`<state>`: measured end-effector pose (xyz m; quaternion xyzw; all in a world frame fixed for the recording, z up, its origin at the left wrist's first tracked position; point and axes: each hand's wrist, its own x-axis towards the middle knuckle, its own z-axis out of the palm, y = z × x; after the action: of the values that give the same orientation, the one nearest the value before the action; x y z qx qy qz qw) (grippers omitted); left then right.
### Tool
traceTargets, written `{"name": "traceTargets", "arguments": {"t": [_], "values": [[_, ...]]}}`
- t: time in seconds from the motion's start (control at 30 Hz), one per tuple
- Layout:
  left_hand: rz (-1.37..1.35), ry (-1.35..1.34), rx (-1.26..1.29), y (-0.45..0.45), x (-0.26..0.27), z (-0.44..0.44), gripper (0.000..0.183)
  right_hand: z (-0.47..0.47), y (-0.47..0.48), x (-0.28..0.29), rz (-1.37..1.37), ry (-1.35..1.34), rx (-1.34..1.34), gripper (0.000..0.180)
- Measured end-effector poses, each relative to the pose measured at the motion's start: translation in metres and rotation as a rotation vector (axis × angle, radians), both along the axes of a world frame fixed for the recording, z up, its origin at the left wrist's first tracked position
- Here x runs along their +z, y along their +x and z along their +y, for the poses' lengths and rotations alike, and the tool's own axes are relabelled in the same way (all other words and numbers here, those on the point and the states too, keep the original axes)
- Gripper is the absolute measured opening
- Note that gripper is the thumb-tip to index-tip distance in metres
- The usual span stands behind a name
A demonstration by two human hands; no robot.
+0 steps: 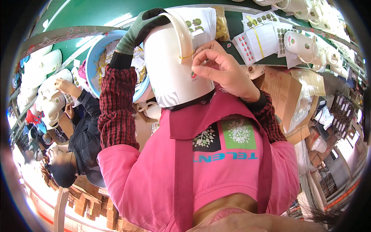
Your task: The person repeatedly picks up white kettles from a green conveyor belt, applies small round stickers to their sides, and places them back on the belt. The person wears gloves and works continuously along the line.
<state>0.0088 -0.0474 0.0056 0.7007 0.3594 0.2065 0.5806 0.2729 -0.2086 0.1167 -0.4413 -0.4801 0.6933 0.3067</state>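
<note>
A large white jug with a cream loop handle lies against my pink apron, its dark-edged end towards my chest. My gloved left hand grips its far end beside the handle. A thin gold tie is around the handle's near end. My bare right hand is bent at that spot, its fingertips at the jug's side near the tie and a small red and green sticker. Whether it pinches anything cannot be told. Beyond the right hand lie a bundle of gold ties and printed sticker sheets.
A blue basin with gold ties and paper pieces stands left of the jug. Metal rails cross the green table. More white jugs stand right. Cardboard boxes are at right. A co-worker works at left.
</note>
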Motion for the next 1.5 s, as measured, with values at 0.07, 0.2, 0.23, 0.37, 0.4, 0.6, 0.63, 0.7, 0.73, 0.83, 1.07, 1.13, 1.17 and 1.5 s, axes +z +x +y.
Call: {"name": "traceTargets", "arguments": {"t": [0.07,0.2,0.23,0.37,0.4,0.6,0.63,0.7,0.73,0.83,1.07,1.13,1.17,1.5], "values": [[-0.025,-0.04,-0.007,0.0,-0.002,0.0,0.034,-0.002,-0.001,0.0,-0.069,0.033,-0.008,0.018],[-0.047,0.102,-0.045,0.001,-0.01,-0.004,0.033,-0.006,-0.003,-0.003,-0.033,-0.005,-0.065,0.019],[-0.05,0.056,-0.029,0.001,-0.01,-0.004,0.033,-0.007,-0.003,-0.005,-0.026,-0.006,-0.074,0.02],[-0.062,-0.081,-0.009,-0.001,-0.01,-0.002,0.031,-0.011,-0.003,-0.01,-0.032,0.005,-0.097,0.021],[-0.064,-0.104,-0.011,-0.001,-0.009,-0.001,0.03,-0.011,-0.003,-0.011,-0.041,0.01,-0.097,0.021],[-0.049,0.033,-0.024,-0.001,-0.013,-0.004,0.03,-0.012,-0.005,-0.012,-0.103,0.067,-0.108,0.019],[-0.043,0.105,-0.037,-0.003,-0.018,-0.003,0.03,-0.013,-0.006,-0.014,-0.124,0.094,-0.109,0.018],[-0.031,0.249,-0.066,-0.005,-0.024,-0.003,0.03,-0.014,-0.007,-0.016,-0.189,0.174,-0.102,0.019],[-0.07,0.163,-0.045,-0.004,-0.024,-0.003,0.03,-0.015,-0.008,-0.017,-0.233,0.227,-0.094,0.022],[-0.173,-0.103,0.033,-0.001,-0.018,-0.002,0.029,-0.014,-0.015,-0.01,-0.311,0.322,-0.167,0.038],[-0.166,-0.291,0.199,0.003,0.005,-0.015,0.025,-0.006,-0.019,-0.027,-0.405,0.53,-0.089,0.072],[-0.138,-0.161,0.149,-0.006,0.027,-0.002,0.026,-0.004,-0.015,-0.022,-0.337,0.485,-0.019,0.081],[-0.12,-0.09,0.15,-0.009,0.047,0.007,0.026,-0.001,-0.015,-0.021,-0.318,0.517,-0.032,0.081],[0.848,0.966,0.464,-0.049,0.047,0.132,0.063,0.01,-0.045,0.118,-0.282,1.484,-0.429,0.012]]}}
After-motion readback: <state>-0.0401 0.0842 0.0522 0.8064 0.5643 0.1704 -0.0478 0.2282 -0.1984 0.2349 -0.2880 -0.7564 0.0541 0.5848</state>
